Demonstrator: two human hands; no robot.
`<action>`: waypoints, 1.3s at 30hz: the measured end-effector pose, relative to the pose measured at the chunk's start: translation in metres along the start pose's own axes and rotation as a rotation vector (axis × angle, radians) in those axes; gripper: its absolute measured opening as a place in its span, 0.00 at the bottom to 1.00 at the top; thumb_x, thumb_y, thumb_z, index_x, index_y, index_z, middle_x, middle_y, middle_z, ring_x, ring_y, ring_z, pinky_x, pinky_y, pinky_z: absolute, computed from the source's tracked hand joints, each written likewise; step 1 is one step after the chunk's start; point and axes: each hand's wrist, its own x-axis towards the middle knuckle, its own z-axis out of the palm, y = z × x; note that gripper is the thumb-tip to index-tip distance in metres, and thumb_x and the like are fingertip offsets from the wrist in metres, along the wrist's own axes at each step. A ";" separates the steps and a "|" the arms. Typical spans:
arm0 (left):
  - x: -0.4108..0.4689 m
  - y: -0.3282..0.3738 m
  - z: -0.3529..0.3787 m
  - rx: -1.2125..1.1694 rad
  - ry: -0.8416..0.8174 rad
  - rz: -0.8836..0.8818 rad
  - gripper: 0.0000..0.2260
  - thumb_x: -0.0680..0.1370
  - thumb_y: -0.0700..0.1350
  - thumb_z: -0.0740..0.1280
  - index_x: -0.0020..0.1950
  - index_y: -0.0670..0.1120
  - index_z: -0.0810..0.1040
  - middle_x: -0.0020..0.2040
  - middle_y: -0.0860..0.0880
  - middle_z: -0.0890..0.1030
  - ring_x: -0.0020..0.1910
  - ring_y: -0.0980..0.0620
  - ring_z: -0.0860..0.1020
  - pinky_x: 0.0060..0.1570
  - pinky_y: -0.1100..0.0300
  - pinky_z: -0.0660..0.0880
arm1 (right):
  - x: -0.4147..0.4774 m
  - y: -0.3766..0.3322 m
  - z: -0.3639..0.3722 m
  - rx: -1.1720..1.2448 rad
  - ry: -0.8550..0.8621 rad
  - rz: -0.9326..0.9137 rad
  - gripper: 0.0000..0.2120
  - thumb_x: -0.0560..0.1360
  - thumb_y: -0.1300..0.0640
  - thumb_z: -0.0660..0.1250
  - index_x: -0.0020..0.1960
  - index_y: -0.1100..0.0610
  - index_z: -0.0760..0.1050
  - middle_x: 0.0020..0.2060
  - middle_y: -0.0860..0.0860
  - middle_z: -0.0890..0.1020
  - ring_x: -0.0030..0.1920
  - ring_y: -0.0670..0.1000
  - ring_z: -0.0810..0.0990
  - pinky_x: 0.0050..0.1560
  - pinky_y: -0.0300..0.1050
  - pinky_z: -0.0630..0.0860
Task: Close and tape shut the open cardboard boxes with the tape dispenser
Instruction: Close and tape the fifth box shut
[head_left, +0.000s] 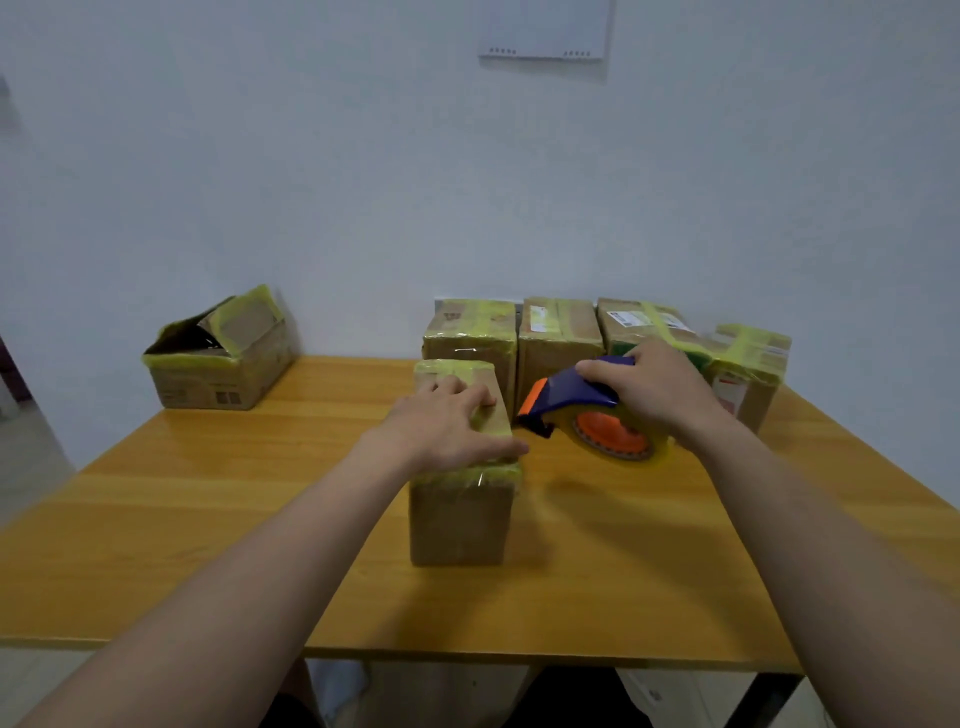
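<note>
the left hand (447, 426) lies flat with fingers spread on the taped top of the middle box (460, 519), at frame centre, hiding most of that top; just right of it, the right hand (654, 389) grips the tape dispenser (576, 400), its handle covered by the fingers; the blade end is blurred; the back row of taped boxes (558, 343) is partly blocked by both; the open box (223, 358) sits at the left, its inside dark; the table (208, 519) holds all.

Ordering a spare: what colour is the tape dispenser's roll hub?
The tape dispenser's hub is orange, clearest in the head view.
</note>
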 end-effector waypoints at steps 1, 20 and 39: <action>0.002 0.000 0.000 -0.008 -0.011 -0.014 0.40 0.70 0.79 0.60 0.75 0.58 0.67 0.76 0.48 0.68 0.75 0.44 0.64 0.70 0.39 0.69 | 0.000 -0.001 0.000 0.043 0.064 0.024 0.25 0.74 0.39 0.70 0.32 0.58 0.73 0.26 0.53 0.73 0.29 0.54 0.71 0.33 0.47 0.66; -0.022 -0.040 0.008 -0.441 -0.001 0.148 0.49 0.54 0.81 0.73 0.73 0.66 0.72 0.74 0.63 0.62 0.73 0.55 0.67 0.71 0.49 0.73 | 0.008 -0.093 0.101 1.170 0.320 0.208 0.15 0.80 0.43 0.66 0.44 0.53 0.81 0.34 0.44 0.84 0.36 0.42 0.82 0.38 0.39 0.78; -0.041 -0.079 0.046 -0.369 0.265 0.409 0.26 0.81 0.70 0.56 0.76 0.61 0.70 0.78 0.60 0.64 0.76 0.60 0.64 0.69 0.54 0.73 | 0.010 -0.079 0.122 1.316 0.134 0.319 0.26 0.79 0.36 0.64 0.61 0.56 0.81 0.51 0.55 0.87 0.52 0.56 0.86 0.59 0.57 0.82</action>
